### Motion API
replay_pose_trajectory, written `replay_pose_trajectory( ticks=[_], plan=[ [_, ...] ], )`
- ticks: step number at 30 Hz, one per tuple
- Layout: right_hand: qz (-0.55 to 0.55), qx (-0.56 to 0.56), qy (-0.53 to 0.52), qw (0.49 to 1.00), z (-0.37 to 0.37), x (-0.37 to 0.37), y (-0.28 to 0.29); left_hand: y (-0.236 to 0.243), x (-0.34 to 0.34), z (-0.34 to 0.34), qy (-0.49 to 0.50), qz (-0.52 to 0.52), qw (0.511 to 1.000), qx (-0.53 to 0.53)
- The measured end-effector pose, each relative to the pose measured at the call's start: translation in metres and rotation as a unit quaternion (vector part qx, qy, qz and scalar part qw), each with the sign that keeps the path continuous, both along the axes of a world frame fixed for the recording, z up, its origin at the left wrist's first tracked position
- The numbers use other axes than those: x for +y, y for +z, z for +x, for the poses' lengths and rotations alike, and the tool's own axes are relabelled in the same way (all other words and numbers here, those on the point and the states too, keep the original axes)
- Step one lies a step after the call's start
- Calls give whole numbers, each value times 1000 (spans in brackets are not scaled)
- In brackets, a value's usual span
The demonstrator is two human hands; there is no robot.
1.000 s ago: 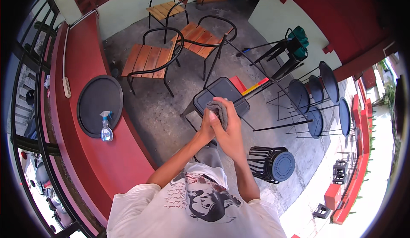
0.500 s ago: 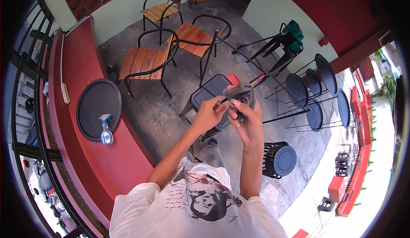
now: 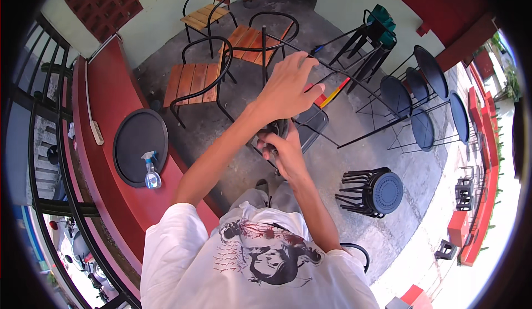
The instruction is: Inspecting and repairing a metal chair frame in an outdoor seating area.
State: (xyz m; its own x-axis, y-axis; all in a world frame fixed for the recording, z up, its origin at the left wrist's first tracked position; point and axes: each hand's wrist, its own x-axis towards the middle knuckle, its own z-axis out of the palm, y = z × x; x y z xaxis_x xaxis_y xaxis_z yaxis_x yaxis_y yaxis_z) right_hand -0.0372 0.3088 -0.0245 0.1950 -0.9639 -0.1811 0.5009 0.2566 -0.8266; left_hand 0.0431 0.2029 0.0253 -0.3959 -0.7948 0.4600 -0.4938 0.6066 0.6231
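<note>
My left hand (image 3: 289,87) is raised palm-down beside a black metal-tube frame (image 3: 366,134), its thumb apart from the fingers. Nothing shows between the thumb and fingers. Just below, my right hand (image 3: 285,152) is closed around a dark grey cloth (image 3: 277,127), partly hidden by my left wrist. Whether the cloth wraps a tube there is hard to see. Behind my hands is a dark grey seat (image 3: 313,123), with a red and yellow strip (image 3: 335,93) near its far edge.
Wooden-slat armchairs (image 3: 191,84) stand at the far left. On the red ledge (image 3: 133,220) lies a round black tray (image 3: 130,142) bearing a spray bottle (image 3: 151,170). Stacked black stools (image 3: 386,192) stand at right, with round black tabletops (image 3: 424,129) beyond.
My left hand has let go of the tube and risen. The right hand and cloth have moved down and left, below it. The frame has shifted, and the head view has turned slightly.
</note>
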Motion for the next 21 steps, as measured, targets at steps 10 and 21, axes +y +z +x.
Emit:
replay_pose_trajectory(
  ticks=[10, 21],
  plan=[
    [-120, 151, -11, 981, 31, -16, -6, -21, -4, 9, -58, 99, 959, -261],
    [-101, 316, -19, 943, 46, -13, -163, -25, -6, 45, -73, 159, 967, -183]
  ],
)
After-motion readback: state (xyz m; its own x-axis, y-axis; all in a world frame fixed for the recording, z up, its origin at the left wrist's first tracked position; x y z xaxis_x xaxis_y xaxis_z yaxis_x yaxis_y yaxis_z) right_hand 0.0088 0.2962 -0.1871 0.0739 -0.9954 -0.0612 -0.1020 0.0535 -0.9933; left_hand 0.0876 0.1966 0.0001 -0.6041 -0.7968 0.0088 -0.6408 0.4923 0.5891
